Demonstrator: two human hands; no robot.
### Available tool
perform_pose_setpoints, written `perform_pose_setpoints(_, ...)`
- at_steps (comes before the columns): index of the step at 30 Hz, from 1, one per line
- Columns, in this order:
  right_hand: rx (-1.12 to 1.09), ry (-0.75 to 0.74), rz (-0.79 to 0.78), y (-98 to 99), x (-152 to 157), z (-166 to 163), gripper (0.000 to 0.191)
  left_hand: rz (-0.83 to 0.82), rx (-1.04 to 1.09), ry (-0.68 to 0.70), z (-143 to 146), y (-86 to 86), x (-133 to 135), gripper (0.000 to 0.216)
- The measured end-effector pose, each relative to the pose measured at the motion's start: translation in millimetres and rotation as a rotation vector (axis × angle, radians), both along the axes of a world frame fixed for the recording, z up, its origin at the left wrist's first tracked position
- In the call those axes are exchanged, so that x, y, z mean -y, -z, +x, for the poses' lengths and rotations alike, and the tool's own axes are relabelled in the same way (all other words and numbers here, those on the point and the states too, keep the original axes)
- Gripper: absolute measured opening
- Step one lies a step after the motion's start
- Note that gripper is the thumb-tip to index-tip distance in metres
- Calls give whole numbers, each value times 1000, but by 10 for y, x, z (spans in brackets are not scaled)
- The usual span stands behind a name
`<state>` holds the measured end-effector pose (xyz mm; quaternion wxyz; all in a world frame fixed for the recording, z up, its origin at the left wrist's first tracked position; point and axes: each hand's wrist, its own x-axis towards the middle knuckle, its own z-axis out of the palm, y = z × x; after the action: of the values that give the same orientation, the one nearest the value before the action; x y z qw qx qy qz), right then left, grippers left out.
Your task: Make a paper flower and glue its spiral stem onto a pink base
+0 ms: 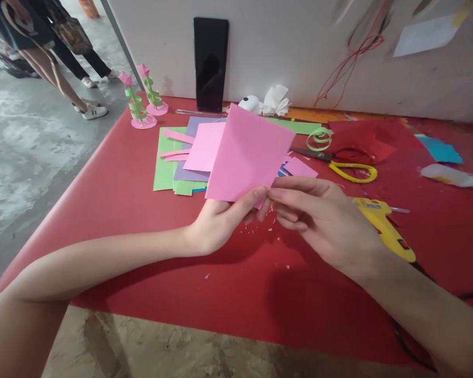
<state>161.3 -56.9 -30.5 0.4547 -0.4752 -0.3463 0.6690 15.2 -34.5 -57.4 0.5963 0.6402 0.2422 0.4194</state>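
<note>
A sheet of pink paper (252, 155) is held up at a tilt above the red table. My left hand (216, 226) grips its lower edge, thumb in front and fingers behind. At the lower right corner, the fingertips of my right hand (327, 226) are pinched against the sheet's edge. Behind it lies a stack of coloured paper: a smaller pink piece (205, 147), a purple sheet (180, 172) and green sheets (163, 176), with pink strips (177, 136) sticking out. Scissors with yellow handles (352, 170) lie beyond my right hand.
A yellow glue gun (390, 231) lies under my right forearm's far side, its cord running right. A phone (211, 63) leans on the wall. Two paper flowers (136, 105) stand at the back left. A glue bottle (451, 175) lies right. People's legs (59, 79) show beyond the table.
</note>
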Motion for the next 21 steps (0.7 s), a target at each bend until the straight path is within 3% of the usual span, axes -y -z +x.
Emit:
perform_pose_setpoints(10,-68,71,-35,40,12,-53,9,81,42,-39,21,77,-10,28)
perform_pose_setpoints(15,-44,52,-34,20,-4,-38,13,75,65,-3,29,61,5,28)
perform_pose_setpoints(21,-28,147,28,-70,-112,56,27,27,9,48,27,13,31,27)
